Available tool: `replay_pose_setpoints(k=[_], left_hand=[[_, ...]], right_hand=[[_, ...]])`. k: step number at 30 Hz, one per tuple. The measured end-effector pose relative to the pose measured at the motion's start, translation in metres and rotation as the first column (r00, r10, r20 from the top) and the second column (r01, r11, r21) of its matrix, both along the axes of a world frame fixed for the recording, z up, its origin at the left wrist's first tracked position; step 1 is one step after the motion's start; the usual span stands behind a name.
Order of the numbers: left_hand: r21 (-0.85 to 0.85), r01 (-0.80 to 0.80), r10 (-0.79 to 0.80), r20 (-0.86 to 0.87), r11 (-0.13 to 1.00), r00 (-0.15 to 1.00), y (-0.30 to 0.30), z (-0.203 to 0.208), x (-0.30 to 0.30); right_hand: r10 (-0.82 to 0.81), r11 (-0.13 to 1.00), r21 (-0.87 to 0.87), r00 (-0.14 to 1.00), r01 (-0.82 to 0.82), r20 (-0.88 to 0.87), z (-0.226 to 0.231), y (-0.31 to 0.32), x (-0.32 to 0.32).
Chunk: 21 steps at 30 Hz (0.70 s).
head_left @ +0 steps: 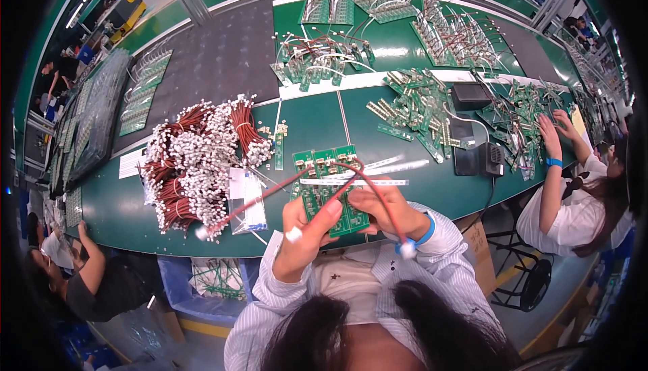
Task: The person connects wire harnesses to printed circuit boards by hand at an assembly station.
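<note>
In front of my chest I hold a green circuit board panel (345,217) between both hands, tilted up off the table. My left hand (304,236) grips its left edge, thumb across the front. The right hand (388,209) closes on the right side, its fingertips partly hidden by cables. Across the panel's face lie white flat ribbon cables (378,182). Red-brown wire cables (266,197) with white end plugs arch over it, one end hanging down past each hand. White connectors sit along the panel's upper part.
Bundled red wires with white plugs (196,162) are heaped at left. Loose small boards (422,104) lie ahead-right, near black power adapters (491,160). Wired panels (459,40) stand at the back. A blue bin (177,290) sits below the table edge; co-workers (574,189) are at both sides.
</note>
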<state>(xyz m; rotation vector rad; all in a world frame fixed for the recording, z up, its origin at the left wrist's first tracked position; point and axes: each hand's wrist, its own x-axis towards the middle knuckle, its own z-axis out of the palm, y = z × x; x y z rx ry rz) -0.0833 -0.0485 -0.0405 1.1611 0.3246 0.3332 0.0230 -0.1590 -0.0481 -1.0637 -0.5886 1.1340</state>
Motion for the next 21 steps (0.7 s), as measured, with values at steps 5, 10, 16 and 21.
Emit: replay_pose_setpoints(k=[5,10,16,21], left_hand=[[-0.089,0.039,-0.036,0.041,0.995,0.999,-0.004,-0.002,-0.005],[-0.155,0.098,-0.085,0.086,0.983,0.993,-0.011,-0.003,-0.007],[-0.251,0.140,-0.120,0.091,0.958,0.989,-0.017,-0.006,-0.007],[-0.326,0.164,-0.133,0.114,0.931,0.984,-0.019,-0.009,-0.007]], right_hand=[[0.118,0.985,0.154,0.951,-0.075,-0.287,-0.005,-0.001,-0.002],[-0.006,0.999,0.038,0.949,0.019,-0.314,-0.001,-0.007,-0.012],[0.100,0.991,0.131,0.868,-0.041,-0.487,-0.014,-0.016,-0.015],[0.146,0.975,0.219,0.866,-0.043,-0.479,-0.022,-0.017,-0.016]])
